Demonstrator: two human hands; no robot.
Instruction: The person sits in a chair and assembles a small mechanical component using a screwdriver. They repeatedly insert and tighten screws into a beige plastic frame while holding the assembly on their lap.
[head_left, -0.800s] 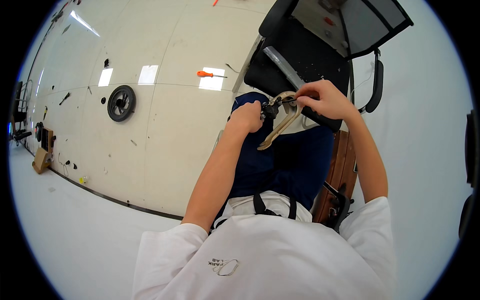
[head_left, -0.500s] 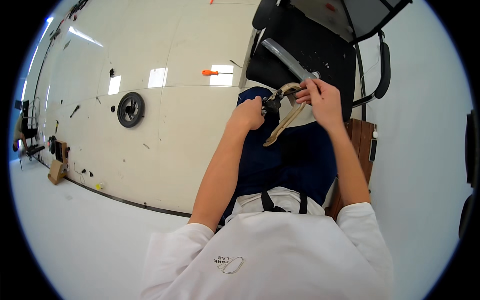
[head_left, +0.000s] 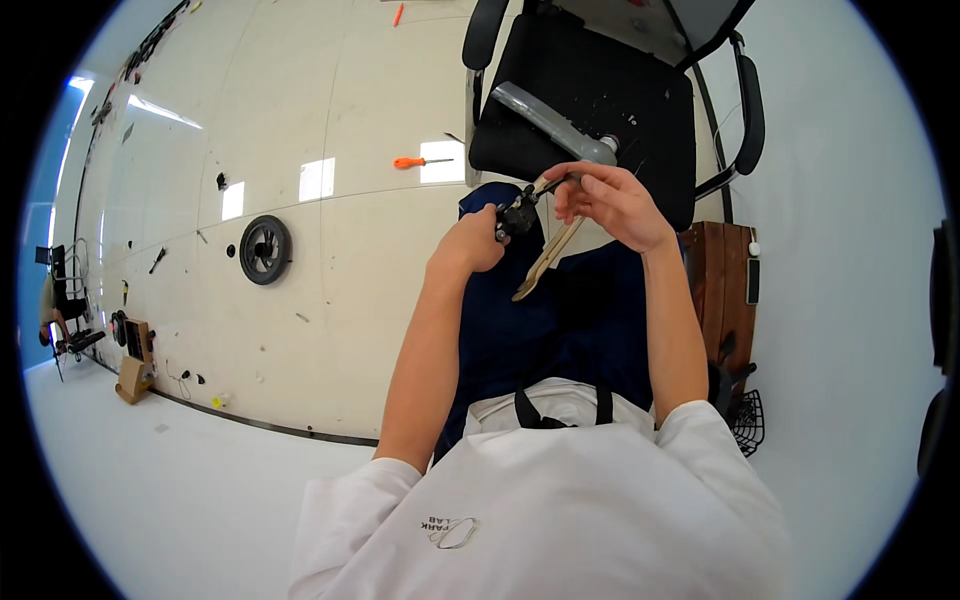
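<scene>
My left hand is closed around a small black mechanical part, held above my lap in dark blue trousers. A thin dark piece runs from this part toward my right hand, whose fingers are curled around its end. Partly behind the right hand is a beige curved piece; its long flat end points down toward my lap. How the black part and the beige piece join is hidden by my fingers. Just beyond, a grey tube with a rounded end lies on the black chair seat.
A small black wheel lies on the tiled floor at left, with a screwdriver beyond it. Beside my right leg stands a brown wooden box, near a black wire basket. Cardboard boxes sit far left, near another person.
Both hands and the black part have shifted slightly left in the picture. My right hand has turned and now covers the upper curve of the beige piece. The whole view has moved a little.
</scene>
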